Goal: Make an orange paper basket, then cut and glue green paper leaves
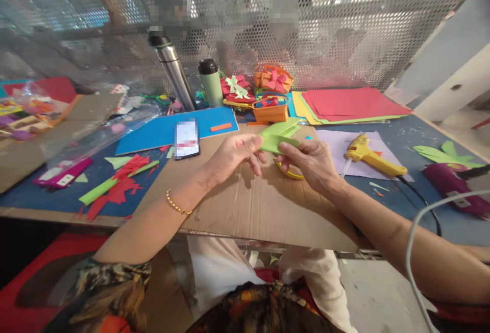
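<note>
Left hand (239, 151): pinching paper's left end | green paper (272, 142): between hands, above cardboard (237, 205) | right hand (316, 162): pinching right end | yellow glue gun (375, 160): lying farther right | judged step: two-handed paper handling; next move calls for light, crease-free fingertip control

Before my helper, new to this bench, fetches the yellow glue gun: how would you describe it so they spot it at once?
Start from the brown cardboard sheet in the middle of the table. Just to its right lies a lilac paper sheet, and the glue gun rests on that, trailing a black cord. Its yellow body sets it apart from the purple tool farther right.
</note>
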A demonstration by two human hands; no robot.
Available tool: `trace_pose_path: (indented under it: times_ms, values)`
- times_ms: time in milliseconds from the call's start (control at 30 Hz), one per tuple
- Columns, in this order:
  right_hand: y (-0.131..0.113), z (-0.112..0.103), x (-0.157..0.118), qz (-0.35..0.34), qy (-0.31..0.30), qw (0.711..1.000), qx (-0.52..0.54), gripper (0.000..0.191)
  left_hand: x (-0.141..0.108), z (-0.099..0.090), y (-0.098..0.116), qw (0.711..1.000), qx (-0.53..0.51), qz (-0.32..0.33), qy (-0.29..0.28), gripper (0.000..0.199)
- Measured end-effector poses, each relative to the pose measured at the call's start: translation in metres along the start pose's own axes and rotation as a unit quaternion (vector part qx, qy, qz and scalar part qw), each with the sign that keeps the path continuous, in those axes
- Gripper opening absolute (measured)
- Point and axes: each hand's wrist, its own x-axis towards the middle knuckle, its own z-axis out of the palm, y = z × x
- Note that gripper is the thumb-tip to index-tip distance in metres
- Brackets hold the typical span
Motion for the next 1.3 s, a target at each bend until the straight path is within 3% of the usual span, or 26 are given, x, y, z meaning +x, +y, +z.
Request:
trace_pose_path:
  times_ms: [167, 367, 833, 1100, 1300]
  values:
    - [-0.0001, 0.0066, -0.0006, 0.064, -0.005, 0.996, 0.061, 0.06, -0.0064, 0.009, -0.0006, 0.998, 0.051, 0.009, 0.041, 0.045]
    - [-0.0018, 0.0074, -0.002, 0.078, -0.033, 0.994, 0.068, 0.064, -0.0047, 0.0075, -0.0015, 0.997, 0.053, -0.004, 0.054, 0.032]
    - [-0.006, 0.0039, -0.0008, 0.1, -0.038, 0.994, 0.037, 0.07, -0.0038, 0.0112, -0.0002, 0.997, 0.055, 0.01, 0.06, 0.027]
    - [-0.0049, 0.0024, 0.0012, 0.052, -0.053, 0.997, 0.024, 0.075, -0.0038, 0.0102, 0.0026, 0.996, 0.074, -0.005, 0.058, 0.032]
    - [-0.0055, 0.004, 0.0028, 0.116, -0.064, 0.989, 0.063, 0.067, -0.0055, 0.0101, -0.0013, 0.994, 0.105, -0.011, 0.043, 0.031]
